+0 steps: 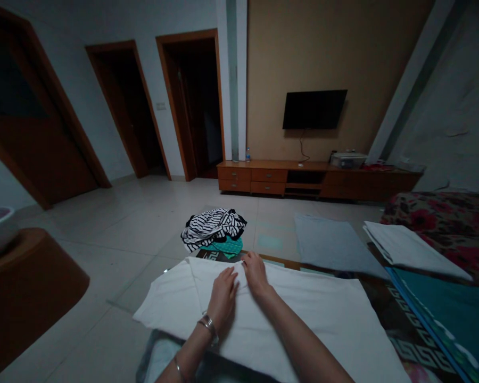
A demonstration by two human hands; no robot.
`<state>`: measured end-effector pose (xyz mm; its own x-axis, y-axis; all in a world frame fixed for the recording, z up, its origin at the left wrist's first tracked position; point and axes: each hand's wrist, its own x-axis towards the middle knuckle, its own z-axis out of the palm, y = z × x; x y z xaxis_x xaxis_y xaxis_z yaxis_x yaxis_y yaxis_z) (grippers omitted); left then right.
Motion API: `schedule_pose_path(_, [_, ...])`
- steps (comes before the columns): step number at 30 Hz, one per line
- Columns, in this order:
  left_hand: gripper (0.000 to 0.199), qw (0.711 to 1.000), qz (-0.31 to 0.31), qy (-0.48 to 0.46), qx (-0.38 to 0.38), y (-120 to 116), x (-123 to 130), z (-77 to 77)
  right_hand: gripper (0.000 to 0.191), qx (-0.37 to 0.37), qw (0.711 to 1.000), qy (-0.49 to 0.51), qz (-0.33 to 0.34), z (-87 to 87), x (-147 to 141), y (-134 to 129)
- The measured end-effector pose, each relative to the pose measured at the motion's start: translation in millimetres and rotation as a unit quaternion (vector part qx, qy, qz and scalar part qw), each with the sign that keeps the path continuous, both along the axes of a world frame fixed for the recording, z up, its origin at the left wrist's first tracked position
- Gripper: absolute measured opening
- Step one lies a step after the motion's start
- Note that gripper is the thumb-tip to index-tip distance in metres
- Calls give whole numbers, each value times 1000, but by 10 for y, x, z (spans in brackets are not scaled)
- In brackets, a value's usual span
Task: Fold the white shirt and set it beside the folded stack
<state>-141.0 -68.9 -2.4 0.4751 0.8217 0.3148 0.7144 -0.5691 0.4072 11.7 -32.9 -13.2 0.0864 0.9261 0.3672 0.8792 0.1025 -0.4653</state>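
Observation:
A white cloth [323, 314] lies spread over a glass-topped table, with a folded flap at its left end. My left hand [223, 292], with bangles at the wrist, rests on the middle of the cloth; its fingers are bent together at the fabric. Just right of it, my right hand [254, 271] has its fingers closed on the cloth's far edge. Beyond that edge sits a heap of black-and-white striped cloth [213, 226] on top of a green dotted cloth [228, 247].
To the right are a folded grey cloth [335, 242], a folded white cloth [411, 247] and a teal cloth [447, 314]. A flowered sofa [447, 218] stands at the right edge. A brown stand [35, 276] bears a white basin [0, 234] at left.

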Motion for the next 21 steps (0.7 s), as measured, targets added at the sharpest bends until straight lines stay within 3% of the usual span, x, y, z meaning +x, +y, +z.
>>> schedule_pose_path(3, [43, 993, 63, 97, 38, 256, -222, 21, 27, 29, 997, -33, 65, -71, -127, -117])
schedule_pose_path(7, [49, 973, 106, 204, 9, 497, -449, -22, 35, -7, 993, -72, 89, -208, -193, -216])
schedule_pose_path(15, [62, 953, 198, 227, -28, 782, -988, -96, 36, -25, 993, -80, 85, -182, -155, -280])
schedule_pose_path(21, [61, 940, 228, 254, -31, 992, -1244, -147, 33, 15, 996, -69, 51, -90, 33, -606])
